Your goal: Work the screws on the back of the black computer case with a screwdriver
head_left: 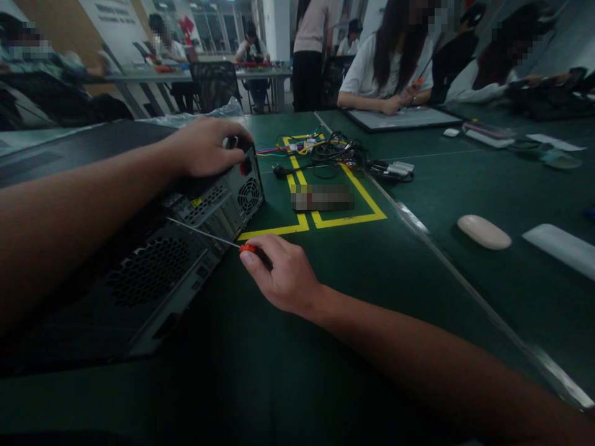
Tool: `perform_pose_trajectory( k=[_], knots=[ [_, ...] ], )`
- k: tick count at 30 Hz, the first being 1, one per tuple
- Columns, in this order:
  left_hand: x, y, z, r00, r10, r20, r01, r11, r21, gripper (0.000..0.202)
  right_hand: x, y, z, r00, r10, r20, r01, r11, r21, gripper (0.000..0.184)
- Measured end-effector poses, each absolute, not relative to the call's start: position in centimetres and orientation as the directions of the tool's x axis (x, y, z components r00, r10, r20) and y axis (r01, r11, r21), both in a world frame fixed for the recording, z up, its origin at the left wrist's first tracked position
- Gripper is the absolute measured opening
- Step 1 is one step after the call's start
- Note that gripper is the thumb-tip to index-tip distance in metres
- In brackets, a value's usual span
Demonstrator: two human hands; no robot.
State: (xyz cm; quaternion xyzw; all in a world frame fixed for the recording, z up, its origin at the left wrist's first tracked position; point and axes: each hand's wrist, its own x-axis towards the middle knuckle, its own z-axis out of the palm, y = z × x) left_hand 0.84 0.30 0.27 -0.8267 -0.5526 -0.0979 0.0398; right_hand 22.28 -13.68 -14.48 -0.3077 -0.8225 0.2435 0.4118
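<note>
A black desktop computer case (153, 322) lies at the left with its grey rear panel facing right, showing a round fan grille and a honeycomb vent. My left hand (211, 148) grips its top edge at the far corner, fingers curled beside the red switch. In my right hand (286, 272), closed in front of the panel, is a screwdriver (204, 233) with an orange and black handle. Its long thin shaft points left, and the tip is at the panel's upper edge. Whether the tip sits in a screw is too small to tell.
Beyond the case, yellow tape (348, 220) marks the green table (395, 297), with tangled cables (334, 152) and a blurred-out object (321, 197) there. A pale oval case (484, 232) and a white strip (562, 248) lie right. A person (395, 56) works across the table.
</note>
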Motion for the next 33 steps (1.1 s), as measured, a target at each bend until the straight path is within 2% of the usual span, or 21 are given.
perform_pose_trajectory(
  k=[10,15,19,25,33],
  knots=[
    [0.76,0.37,0.37,0.358,0.914,0.191,0.927,-0.373,0.046,0.077,22.26,-13.65,-14.47,-0.466,0.699,0.543,0.27,0.697,-0.664,0.035],
    [0.92,0.26,0.37,0.365,0.912,0.187,0.926,-0.376,0.027,0.079,22.08,-13.77,-14.66,-0.432,0.729,0.531,0.257,0.663,-0.703,0.027],
    [0.87,0.3,0.3,0.363,0.911,0.198,0.927,-0.374,0.023,0.08,22.02,-13.89,-14.82,-0.412,0.746,0.522,0.249,0.644,-0.723,0.035],
    [0.81,0.37,0.39,0.37,0.909,0.194,0.923,-0.383,0.033,0.08,21.93,-13.64,-15.22,-0.416,0.715,0.562,0.21,0.677,-0.706,0.018],
    [0.42,0.63,0.3,0.402,0.892,0.205,0.91,-0.414,0.013,0.078,22.06,-13.71,-14.99,-0.43,0.718,0.548,0.218,0.671,-0.708,0.017]
  ],
)
